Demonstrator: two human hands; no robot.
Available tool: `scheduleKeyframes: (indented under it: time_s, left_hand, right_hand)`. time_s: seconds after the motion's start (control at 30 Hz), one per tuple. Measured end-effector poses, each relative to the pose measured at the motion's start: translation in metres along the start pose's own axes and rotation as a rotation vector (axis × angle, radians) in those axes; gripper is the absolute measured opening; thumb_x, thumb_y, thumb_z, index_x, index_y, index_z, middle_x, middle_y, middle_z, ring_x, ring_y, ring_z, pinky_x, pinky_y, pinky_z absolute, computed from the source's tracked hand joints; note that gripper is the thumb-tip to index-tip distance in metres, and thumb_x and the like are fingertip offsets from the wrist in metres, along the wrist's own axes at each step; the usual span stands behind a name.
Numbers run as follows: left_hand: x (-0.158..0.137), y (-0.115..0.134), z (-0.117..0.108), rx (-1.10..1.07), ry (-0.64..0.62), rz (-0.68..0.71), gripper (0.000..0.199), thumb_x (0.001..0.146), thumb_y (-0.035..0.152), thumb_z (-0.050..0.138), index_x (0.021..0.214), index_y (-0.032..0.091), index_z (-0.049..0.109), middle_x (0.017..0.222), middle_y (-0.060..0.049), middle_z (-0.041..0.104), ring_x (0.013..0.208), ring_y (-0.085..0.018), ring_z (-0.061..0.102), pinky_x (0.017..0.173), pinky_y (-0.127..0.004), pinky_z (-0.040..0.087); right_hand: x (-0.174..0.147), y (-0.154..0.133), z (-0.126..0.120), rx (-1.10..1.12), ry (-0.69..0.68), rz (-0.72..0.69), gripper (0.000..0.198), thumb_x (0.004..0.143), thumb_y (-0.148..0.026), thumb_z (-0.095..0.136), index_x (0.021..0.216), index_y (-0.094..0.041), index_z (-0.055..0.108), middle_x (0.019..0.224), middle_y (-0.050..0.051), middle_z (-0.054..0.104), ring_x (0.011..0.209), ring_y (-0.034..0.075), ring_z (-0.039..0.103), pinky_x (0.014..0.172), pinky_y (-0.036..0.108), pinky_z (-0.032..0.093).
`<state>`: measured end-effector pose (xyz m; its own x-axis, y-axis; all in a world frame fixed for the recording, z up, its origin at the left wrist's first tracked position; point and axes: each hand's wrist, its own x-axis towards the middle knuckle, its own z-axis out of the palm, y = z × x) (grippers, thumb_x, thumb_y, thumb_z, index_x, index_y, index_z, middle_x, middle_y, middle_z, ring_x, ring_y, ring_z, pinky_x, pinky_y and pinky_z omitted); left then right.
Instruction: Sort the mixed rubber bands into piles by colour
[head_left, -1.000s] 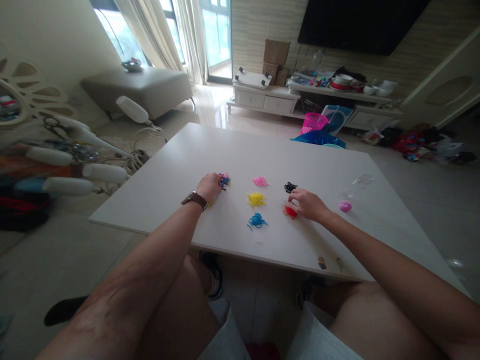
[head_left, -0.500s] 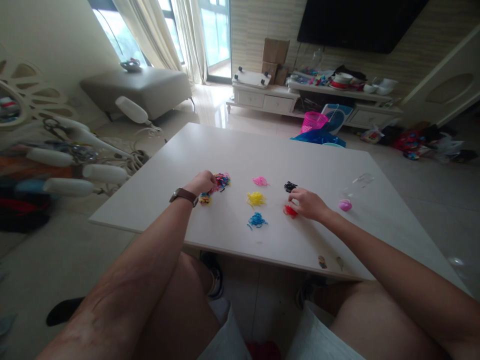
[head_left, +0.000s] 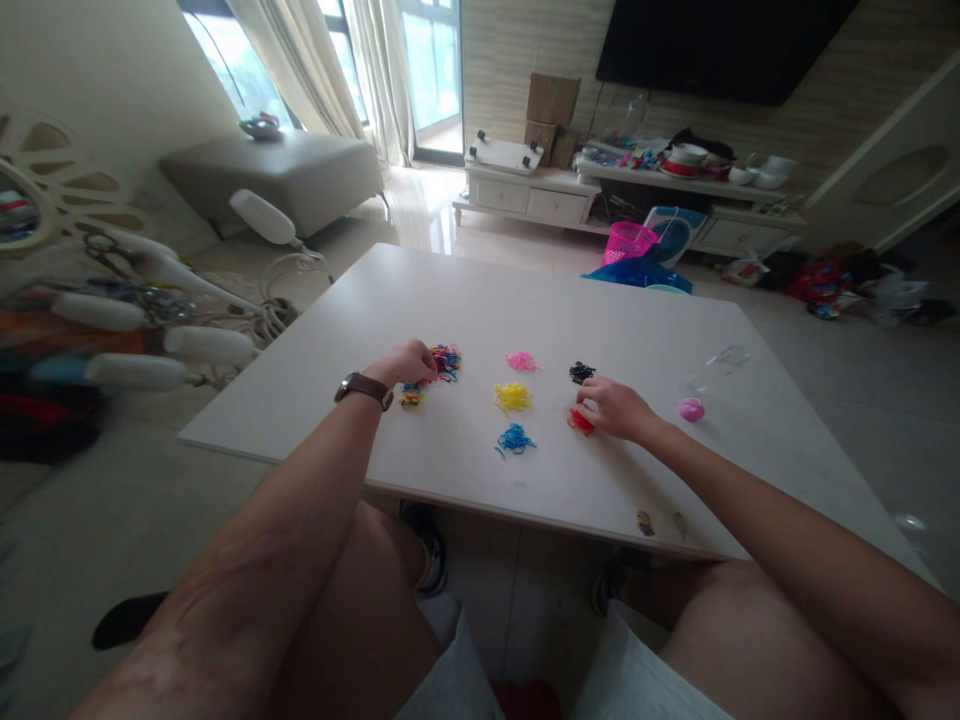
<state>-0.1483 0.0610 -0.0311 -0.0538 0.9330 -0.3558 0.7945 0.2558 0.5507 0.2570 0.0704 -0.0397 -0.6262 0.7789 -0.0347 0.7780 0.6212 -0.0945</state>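
Note:
My left hand, a watch on its wrist, reaches into a mixed pile of small multicoloured rubber bands, fingers pinched together. What sits between those fingertips is too small to make out. A smaller mixed clump lies just below that hand. My right hand is closed over the red rubber bands, fingertips curled; anything in them is hidden. Black bands lie just beyond it. Between my hands are separate piles of pink bands, yellow bands and blue bands.
The piles lie on a white table. To the right are a pinkish-purple round object and a clear plastic container. A small cartoon figure lies near the front edge. White lamp shades stand beside the table's left side.
My left hand has shifted very slightly at the mixed pile, uncovering a little more of the bands below it. My right hand stays almost still over the red bands.

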Motion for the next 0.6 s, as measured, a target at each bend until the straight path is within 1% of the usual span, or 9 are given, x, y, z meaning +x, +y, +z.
scheduleKeyframes:
  time_s: [0.07, 0.17, 0.23, 0.33, 0.4, 0.5, 0.53, 0.6]
  left_hand:
    - [-0.001, 0.001, 0.000, -0.031, 0.003, -0.002, 0.005, 0.062, 0.017, 0.073, 0.064, 0.018, 0.068, 0.062, -0.004, 0.069, 0.065, -0.018, 0.064, 0.059, -0.024, 0.047]
    - [-0.002, 0.004, 0.000, -0.100, 0.021, -0.013, 0.013, 0.060, 0.018, 0.077, 0.070, 0.018, 0.069, 0.064, -0.002, 0.069, 0.066, -0.018, 0.065, 0.062, -0.025, 0.049]
    - [-0.003, 0.005, 0.000, -0.170, -0.019, -0.008, 0.017, 0.059, 0.018, 0.079, 0.074, 0.017, 0.071, 0.065, -0.001, 0.069, 0.067, -0.018, 0.065, 0.064, -0.025, 0.050]
    - [-0.005, 0.006, 0.003, -0.337, -0.102, 0.018, 0.015, 0.061, 0.016, 0.079, 0.076, 0.016, 0.075, 0.066, -0.002, 0.068, 0.068, -0.017, 0.063, 0.068, -0.026, 0.052]
    - [-0.006, 0.007, 0.006, -0.517, -0.134, 0.010, 0.012, 0.065, 0.013, 0.076, 0.077, 0.015, 0.075, 0.069, -0.004, 0.068, 0.069, -0.016, 0.063, 0.070, -0.027, 0.053]
    - [-0.004, 0.010, 0.012, -0.881, -0.172, -0.055, 0.010, 0.070, 0.004, 0.068, 0.077, 0.012, 0.070, 0.077, -0.007, 0.068, 0.071, -0.013, 0.063, 0.074, -0.025, 0.055]
    - [-0.002, 0.011, 0.013, -1.006, -0.180, -0.084, 0.012, 0.072, 0.002, 0.065, 0.077, 0.012, 0.068, 0.078, -0.007, 0.067, 0.070, -0.013, 0.062, 0.073, -0.024, 0.055]
    - [0.001, 0.012, 0.016, -1.214, -0.195, -0.138, 0.015, 0.073, -0.001, 0.057, 0.076, 0.013, 0.063, 0.074, -0.006, 0.063, 0.064, -0.012, 0.059, 0.066, -0.024, 0.055]
  right_hand:
    - [0.000, -0.001, -0.001, 0.001, -0.006, 0.005, 0.014, 0.090, -0.028, 0.058, 0.085, -0.021, 0.069, 0.097, 0.005, 0.068, 0.088, 0.019, 0.061, 0.067, 0.030, 0.039]
    - [0.000, -0.001, -0.001, -0.004, -0.017, 0.007, 0.014, 0.089, -0.027, 0.058, 0.086, -0.021, 0.070, 0.097, 0.005, 0.068, 0.089, 0.020, 0.061, 0.067, 0.030, 0.039]
    - [0.000, -0.001, -0.001, -0.004, -0.020, 0.006, 0.014, 0.089, -0.027, 0.058, 0.086, -0.021, 0.070, 0.097, 0.005, 0.068, 0.088, 0.020, 0.062, 0.066, 0.030, 0.039]
    - [0.000, 0.000, 0.001, 0.000, -0.022, 0.001, 0.014, 0.089, -0.028, 0.058, 0.085, -0.022, 0.070, 0.097, 0.005, 0.069, 0.088, 0.020, 0.062, 0.066, 0.029, 0.039]
    - [0.000, 0.000, 0.002, -0.001, -0.021, -0.001, 0.014, 0.090, -0.028, 0.058, 0.085, -0.022, 0.070, 0.097, 0.005, 0.069, 0.088, 0.019, 0.062, 0.066, 0.029, 0.039]
    - [0.000, 0.001, 0.003, -0.002, -0.021, -0.008, 0.015, 0.090, -0.029, 0.058, 0.085, -0.022, 0.070, 0.097, 0.005, 0.069, 0.088, 0.019, 0.062, 0.066, 0.029, 0.039]
    - [0.000, 0.001, 0.003, -0.003, -0.023, -0.011, 0.015, 0.090, -0.029, 0.057, 0.085, -0.022, 0.070, 0.097, 0.005, 0.069, 0.088, 0.019, 0.062, 0.066, 0.029, 0.039]
    - [0.000, 0.001, 0.003, -0.003, -0.030, -0.013, 0.015, 0.090, -0.028, 0.057, 0.085, -0.022, 0.070, 0.097, 0.005, 0.069, 0.088, 0.019, 0.062, 0.066, 0.029, 0.039]
